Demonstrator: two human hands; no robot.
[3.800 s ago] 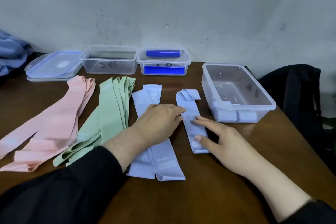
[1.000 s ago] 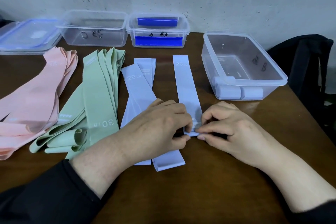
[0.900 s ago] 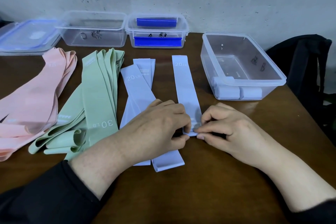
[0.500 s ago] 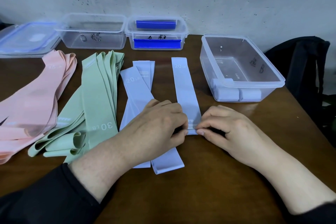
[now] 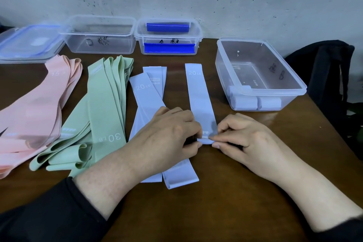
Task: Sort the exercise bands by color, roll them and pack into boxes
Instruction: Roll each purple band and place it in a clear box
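Both hands (image 5: 204,139) have begun rolling the blue band (image 5: 199,96).

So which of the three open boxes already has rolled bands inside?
The box on the right, beside the right hand; pale blue rolls lie inside.

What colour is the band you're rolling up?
Light blue band, pinched by both hands; clearest in the head view.

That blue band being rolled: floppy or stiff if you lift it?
Probably floppy: the blue band lies flat, and both hands, left hand and right hand, curl its near end tightly. Likely springy too; released, the roll may unwind.
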